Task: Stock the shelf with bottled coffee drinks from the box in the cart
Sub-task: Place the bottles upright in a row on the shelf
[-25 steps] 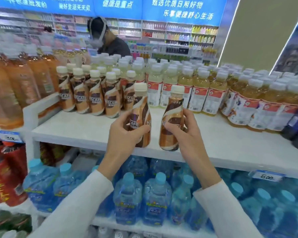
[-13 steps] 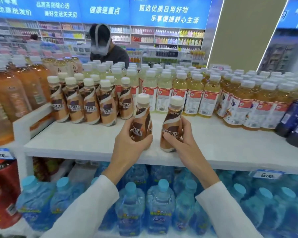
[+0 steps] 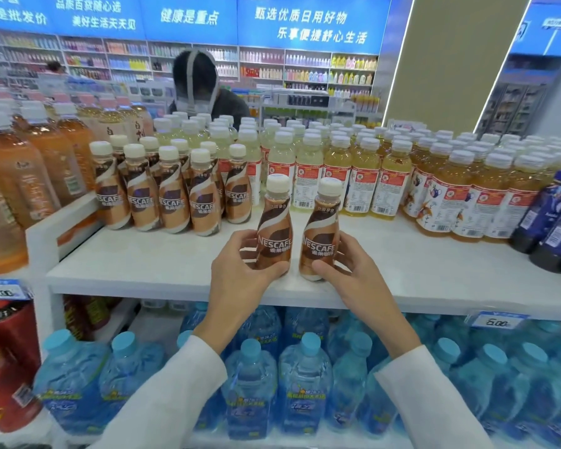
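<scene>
- Left grip (image 3: 240, 273) curls round a glossy, waisted plastic Nescafé bottle (image 3: 274, 231) with a white cap, upright at the smooth white shelf's (image 3: 143, 264) front edge.
- Right grip (image 3: 350, 270) wraps a second Nescafé bottle (image 3: 321, 234) just beside it.
- A matching Nescafé row (image 3: 172, 202) stands at the shelf's back left.

Brown-and-white swirled coffee bottles (image 3: 274, 236), cream caps (image 3: 278, 183).

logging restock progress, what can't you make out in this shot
- Box and cart: outside the head view's frame, so stock left is unknown.
- Left bottle base: covered by the left hand; touching the shelf or not is unclear.
- Rear coffee bottles: hidden behind the front row; no count.
- Right bottle far side: hidden, right hand wrapped round it.
</scene>
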A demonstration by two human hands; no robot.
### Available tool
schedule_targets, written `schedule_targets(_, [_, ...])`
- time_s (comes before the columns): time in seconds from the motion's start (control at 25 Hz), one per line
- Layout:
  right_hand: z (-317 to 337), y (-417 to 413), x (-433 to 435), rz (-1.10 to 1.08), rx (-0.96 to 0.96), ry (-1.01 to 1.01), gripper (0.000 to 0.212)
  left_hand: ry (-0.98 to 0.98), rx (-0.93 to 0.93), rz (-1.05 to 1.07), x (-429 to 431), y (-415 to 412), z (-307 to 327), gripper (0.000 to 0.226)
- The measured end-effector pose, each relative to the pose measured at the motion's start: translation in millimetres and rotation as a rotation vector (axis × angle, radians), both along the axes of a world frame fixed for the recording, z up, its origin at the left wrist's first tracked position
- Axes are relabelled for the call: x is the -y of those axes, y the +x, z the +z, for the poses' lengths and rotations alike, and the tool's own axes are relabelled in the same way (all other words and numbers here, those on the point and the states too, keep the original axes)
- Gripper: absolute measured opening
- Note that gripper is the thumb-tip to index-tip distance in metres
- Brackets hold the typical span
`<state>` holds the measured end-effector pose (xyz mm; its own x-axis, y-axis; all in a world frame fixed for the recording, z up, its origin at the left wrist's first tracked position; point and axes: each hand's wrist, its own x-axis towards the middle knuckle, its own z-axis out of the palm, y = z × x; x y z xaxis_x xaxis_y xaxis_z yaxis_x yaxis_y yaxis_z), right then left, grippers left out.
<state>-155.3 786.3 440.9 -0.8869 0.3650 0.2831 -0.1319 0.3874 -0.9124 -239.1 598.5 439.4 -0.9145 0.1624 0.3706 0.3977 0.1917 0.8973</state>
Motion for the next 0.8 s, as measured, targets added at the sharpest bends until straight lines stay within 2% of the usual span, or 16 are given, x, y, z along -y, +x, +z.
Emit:
schedule_targets(0.24, [10, 0, -5, 0.113, 0.116, 0.022, 0.067, -0.009, 0.004, 0.004, -1, 0, -2, 0.071])
schedule_targets(0.32, [7, 0, 1, 0.027, 0.088, 0.009, 0.076, -0.001, -0.003, 0.003, -1, 0, -3, 0.071])
schedule_targets(0.4, [5, 0, 7, -0.084, 0.038, 0.016, 0.066, 0.003, -0.003, 0.003, -1, 0, -3, 0.070])
schedule_targets(0.48, [3, 0, 9, -0.093, 0.029, 0.022, 0.060, 0.005, -0.011, 0.005, -2, 1, -4, 0.069])
schedule_targets(0.6, [0, 3, 14, -0.127, 0.010, 0.004, 0.080, -0.009, -0.030, 0.024, -3, 2, -6, 0.069])
schedule_targets(0.64, [-2, 3, 18, -0.171, -0.007, 0.001, 0.080, -0.010, -0.030, 0.032, -4, 2, -6, 0.069])
schedule_targets(0.8, [-4, -12, 35, -0.251, -0.052, 0.021, 0.058, -0.022, -0.042, 0.060, -1, -3, -7, 0.068])
